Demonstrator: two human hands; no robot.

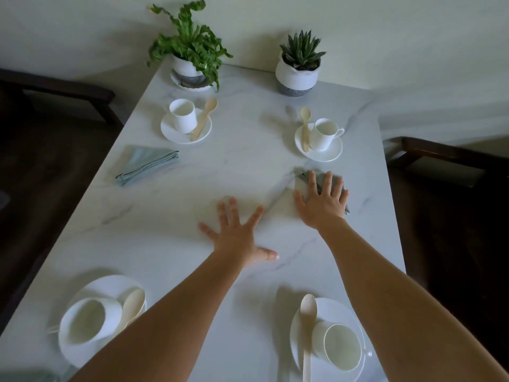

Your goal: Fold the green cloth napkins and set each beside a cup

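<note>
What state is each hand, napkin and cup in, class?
Left hand: open, fingers spread, holding nothing.
Right hand: open, pressing down flat.
Napkin under right hand: folded, pinned down.
Far left napkin: folded, lying free.
Cups: all four upright, empty.

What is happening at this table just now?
A person is setting a tea table. The right hand presses flat on a green napkin beside the far right cup. The left hand is spread open over the marble table. A folded napkin already lies beside the far left cup. No napkin shows by the near right cup.
</note>
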